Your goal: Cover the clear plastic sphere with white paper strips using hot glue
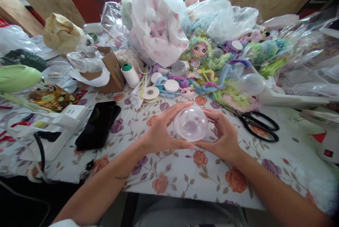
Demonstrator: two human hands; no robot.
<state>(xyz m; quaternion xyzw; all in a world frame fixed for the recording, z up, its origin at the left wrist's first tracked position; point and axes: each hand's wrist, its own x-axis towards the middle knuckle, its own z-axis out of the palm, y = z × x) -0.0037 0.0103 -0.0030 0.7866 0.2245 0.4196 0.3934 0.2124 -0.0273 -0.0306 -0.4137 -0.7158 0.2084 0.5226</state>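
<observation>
A clear plastic ball capsule [191, 124] sits between both my hands, just above the flowered tablecloth [169, 170]. My left hand [161, 130] cups its left side, thumb below and fingers curled over the top. My right hand [224, 135] grips its right side the same way. Something pale purple shows faintly inside the capsule. Behind it lie small dolls with pastel hair [201, 52], white round lids [171, 85] and another clear capsule [250, 84].
Black scissors [261, 124] lie right of my hands. A black phone [97, 124] and a white power strip [57, 128] lie to the left. A white thread spool [130, 75], a cardboard box [111, 68] and plastic bags [159, 25] crowd the back. A glue gun [321, 131] rests at the right.
</observation>
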